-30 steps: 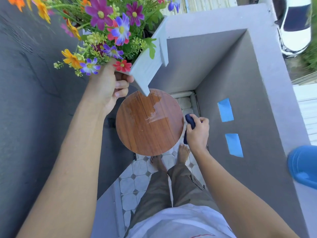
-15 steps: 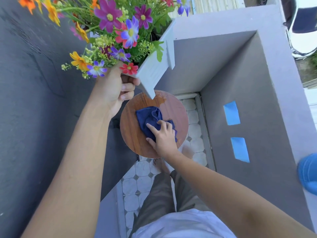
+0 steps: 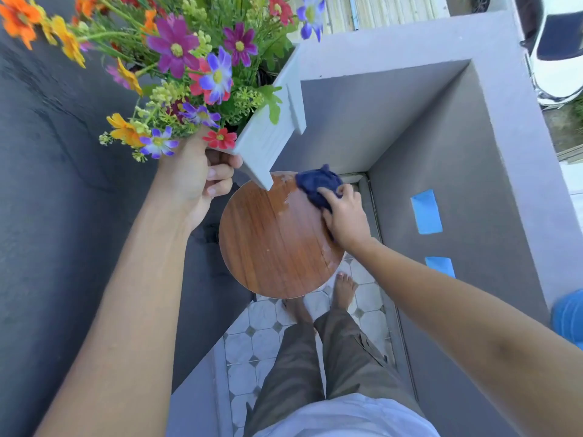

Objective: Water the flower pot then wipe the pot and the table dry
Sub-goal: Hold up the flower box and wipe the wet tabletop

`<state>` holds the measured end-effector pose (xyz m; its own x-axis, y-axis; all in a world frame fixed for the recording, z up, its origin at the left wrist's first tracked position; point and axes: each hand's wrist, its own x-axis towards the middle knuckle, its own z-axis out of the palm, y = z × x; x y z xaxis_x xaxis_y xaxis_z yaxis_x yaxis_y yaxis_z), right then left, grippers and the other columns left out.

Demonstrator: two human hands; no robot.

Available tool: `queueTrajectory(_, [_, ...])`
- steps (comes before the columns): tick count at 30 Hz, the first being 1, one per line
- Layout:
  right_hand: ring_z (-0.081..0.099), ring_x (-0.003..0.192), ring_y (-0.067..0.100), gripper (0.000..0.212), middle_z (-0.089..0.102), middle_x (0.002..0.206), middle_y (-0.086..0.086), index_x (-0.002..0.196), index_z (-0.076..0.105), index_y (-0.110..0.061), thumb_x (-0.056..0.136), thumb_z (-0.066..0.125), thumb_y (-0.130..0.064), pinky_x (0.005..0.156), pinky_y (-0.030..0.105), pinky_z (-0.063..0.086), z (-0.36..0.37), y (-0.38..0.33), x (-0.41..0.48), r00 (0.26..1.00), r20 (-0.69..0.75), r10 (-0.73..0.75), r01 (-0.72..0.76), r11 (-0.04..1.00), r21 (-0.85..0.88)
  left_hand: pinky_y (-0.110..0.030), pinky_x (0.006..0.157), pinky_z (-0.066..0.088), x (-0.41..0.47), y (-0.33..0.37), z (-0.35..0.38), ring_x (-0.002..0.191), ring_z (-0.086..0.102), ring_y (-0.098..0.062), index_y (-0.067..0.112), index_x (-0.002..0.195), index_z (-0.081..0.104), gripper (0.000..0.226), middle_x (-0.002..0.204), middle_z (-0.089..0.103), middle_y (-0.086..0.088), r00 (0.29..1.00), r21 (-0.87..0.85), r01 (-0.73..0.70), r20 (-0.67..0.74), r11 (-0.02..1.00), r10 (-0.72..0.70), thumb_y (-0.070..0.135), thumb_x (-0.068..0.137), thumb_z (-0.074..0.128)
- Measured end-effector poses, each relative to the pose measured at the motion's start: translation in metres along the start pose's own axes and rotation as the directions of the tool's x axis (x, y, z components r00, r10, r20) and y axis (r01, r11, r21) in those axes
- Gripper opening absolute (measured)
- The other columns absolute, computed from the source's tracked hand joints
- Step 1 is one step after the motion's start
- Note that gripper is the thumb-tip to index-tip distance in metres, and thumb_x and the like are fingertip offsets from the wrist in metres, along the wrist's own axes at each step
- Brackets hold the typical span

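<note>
My left hand (image 3: 197, 179) holds a white rectangular flower pot (image 3: 268, 138) up in the air, tilted, above the far left edge of a small round wooden table (image 3: 271, 244). Colourful flowers (image 3: 189, 67) fill the pot. My right hand (image 3: 344, 216) presses a dark blue cloth (image 3: 317, 184) on the table's far right edge. A wet patch (image 3: 288, 200) shines on the wood just left of the cloth, and a thin wet streak runs along the right rim.
Grey walls close in on the left, far side and right. Two blue tape pieces (image 3: 426, 211) stick to the right wall. A blue object (image 3: 568, 316) sits on the right ledge. My bare feet (image 3: 342, 290) stand on white floor tiles below the table.
My right hand brought the cloth from beside the table onto its middle, then swept it to the far right edge. The wet patch is smaller. The pot stays lifted.
</note>
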<state>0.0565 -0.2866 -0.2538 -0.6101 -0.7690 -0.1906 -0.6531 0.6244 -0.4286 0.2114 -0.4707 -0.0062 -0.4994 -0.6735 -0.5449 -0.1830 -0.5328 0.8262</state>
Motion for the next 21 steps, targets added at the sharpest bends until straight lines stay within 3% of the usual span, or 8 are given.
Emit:
queueTrajectory(3, [0.045,0.108,0.040,0.044,0.045,0.123,0.017,0.136,0.052,-0.024,0.092,0.055,-0.021,0.075,0.049,0.055,-0.007,0.009,0.004,0.997,-0.030,0.070,-0.070,0.998,0.003,-0.017,0.033,0.020,0.001,0.000,-0.001,0.036,0.025,-0.006,0.018,0.056,0.053,0.043,0.054,0.055,-0.003,1.000,-0.003,-0.002,-0.004,1.000,0.002,0.004,0.093,0.037])
queueTrajectory(10, [0.045,0.108,0.035,0.053,0.046,0.123,0.013,0.136,0.054,-0.024,0.085,0.064,-0.016,0.077,0.044,0.054,0.020,-0.023,-0.044,0.999,-0.004,-0.041,0.041,0.999,0.016,-0.017,0.032,0.021,0.002,0.001,-0.001,0.037,0.025,-0.005,0.021,0.049,0.057,0.052,0.056,0.056,-0.002,1.000,0.006,-0.005,0.018,1.000,0.005,0.004,0.093,0.035])
queueTrajectory(13, [0.048,0.107,0.034,0.053,0.049,0.123,0.012,0.134,0.057,-0.026,0.083,0.066,-0.017,0.074,0.045,0.054,0.038,-0.055,-0.070,0.979,0.074,-0.192,0.190,0.981,0.037,-0.017,0.032,0.020,0.004,0.001,-0.001,0.037,0.025,-0.006,0.022,0.047,0.057,0.054,0.055,0.056,-0.003,1.000,0.006,-0.002,0.007,1.000,0.002,0.004,0.093,0.035])
queueTrajectory(15, [0.049,0.105,0.035,0.049,0.050,0.122,0.012,0.134,0.057,-0.026,0.087,0.063,-0.018,0.071,0.046,0.054,0.055,-0.081,-0.086,0.920,0.147,-0.362,0.355,0.932,0.071,-0.017,0.033,0.020,0.003,0.002,-0.002,0.037,0.025,-0.006,0.021,0.051,0.056,0.050,0.056,0.056,-0.003,1.000,0.004,-0.004,0.005,1.000,0.004,0.004,0.093,0.035])
queueTrajectory(18, [0.048,0.096,0.036,0.044,0.051,0.117,0.015,0.134,0.059,-0.023,0.091,0.063,-0.016,0.072,0.047,0.051,0.082,-0.110,-0.090,0.767,0.234,-0.597,0.591,0.800,0.105,-0.017,0.032,0.020,0.004,0.003,-0.004,0.037,0.025,-0.006,0.021,0.052,0.056,0.050,0.055,0.056,-0.002,1.000,-0.001,-0.011,-0.005,1.000,0.011,0.005,0.094,0.033])
queueTrajectory(21, [0.043,0.095,0.032,0.042,0.049,0.115,0.014,0.136,0.057,-0.023,0.094,0.060,-0.020,0.072,0.048,0.050,0.090,-0.120,-0.066,0.660,0.274,-0.700,0.709,0.700,0.080,-0.017,0.032,0.020,0.006,0.003,-0.006,0.036,0.025,-0.005,0.023,0.049,0.057,0.054,0.054,0.056,-0.001,1.000,0.002,-0.012,-0.007,1.000,0.012,0.005,0.094,0.033])
